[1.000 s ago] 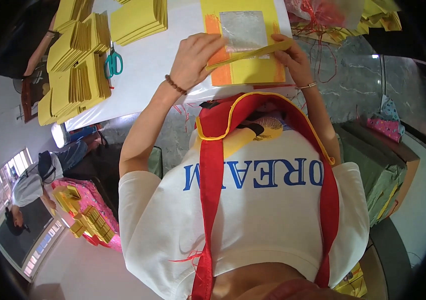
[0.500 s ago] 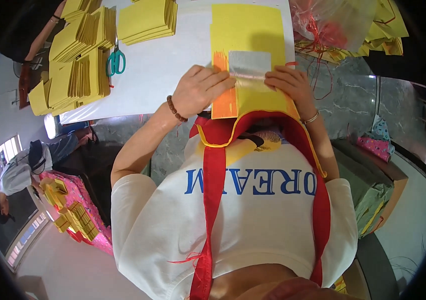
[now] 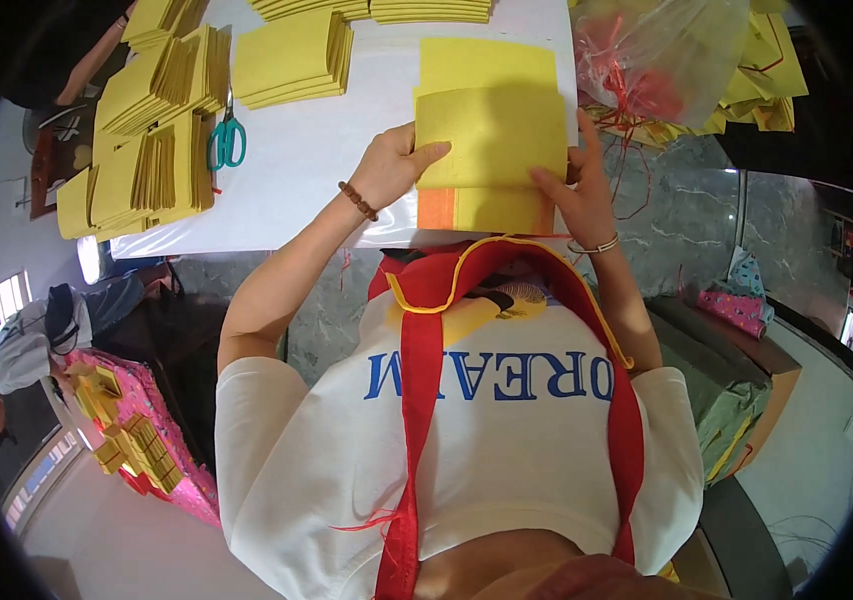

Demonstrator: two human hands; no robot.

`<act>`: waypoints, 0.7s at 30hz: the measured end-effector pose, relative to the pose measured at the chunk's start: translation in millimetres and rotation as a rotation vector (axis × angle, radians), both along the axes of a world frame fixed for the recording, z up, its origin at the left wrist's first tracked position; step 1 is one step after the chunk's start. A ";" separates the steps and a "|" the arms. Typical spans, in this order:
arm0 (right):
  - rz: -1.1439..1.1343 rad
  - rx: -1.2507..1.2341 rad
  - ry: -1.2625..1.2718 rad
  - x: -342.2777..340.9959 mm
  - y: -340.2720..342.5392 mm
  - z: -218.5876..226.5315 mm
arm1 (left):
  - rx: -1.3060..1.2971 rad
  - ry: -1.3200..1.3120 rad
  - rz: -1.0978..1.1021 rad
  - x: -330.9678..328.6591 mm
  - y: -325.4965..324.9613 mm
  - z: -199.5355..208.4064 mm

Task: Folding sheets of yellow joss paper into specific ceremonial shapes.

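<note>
L hand (image 3: 392, 168): grasping left edge of folded yellow sheet (image 3: 492, 135), thumb on top.
R hand (image 3: 577, 190): fingers spread on sheet's right edge, pressing it; grip from below cannot tell.
Sheet loc: near edge of white table (image 3: 327, 150), atop a yellow/orange sheet stack (image 3: 487, 210), centre-right.
Left side: yellow paper stacks (image 3: 147, 150), green-handled scissors (image 3: 227, 140) just beside them.
Far right: clear plastic bag (image 3: 657, 60) w/ red string, apart from hands.
</note>
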State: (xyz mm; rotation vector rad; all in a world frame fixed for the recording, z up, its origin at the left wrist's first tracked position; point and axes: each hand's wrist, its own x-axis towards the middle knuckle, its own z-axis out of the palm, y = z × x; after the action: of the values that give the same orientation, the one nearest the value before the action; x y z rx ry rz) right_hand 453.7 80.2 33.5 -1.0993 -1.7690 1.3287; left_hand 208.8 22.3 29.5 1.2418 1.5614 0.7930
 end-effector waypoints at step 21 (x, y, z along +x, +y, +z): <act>-0.109 -0.052 -0.135 -9.9 14.6 -16.2 | 0.109 -0.120 0.159 -1.2 16.4 -14.4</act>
State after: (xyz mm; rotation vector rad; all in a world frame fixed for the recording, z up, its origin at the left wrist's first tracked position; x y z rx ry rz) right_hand 443.8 94.7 17.3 -1.3227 -1.7515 1.2672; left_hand 207.5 38.6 15.1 1.1354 1.5490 1.0479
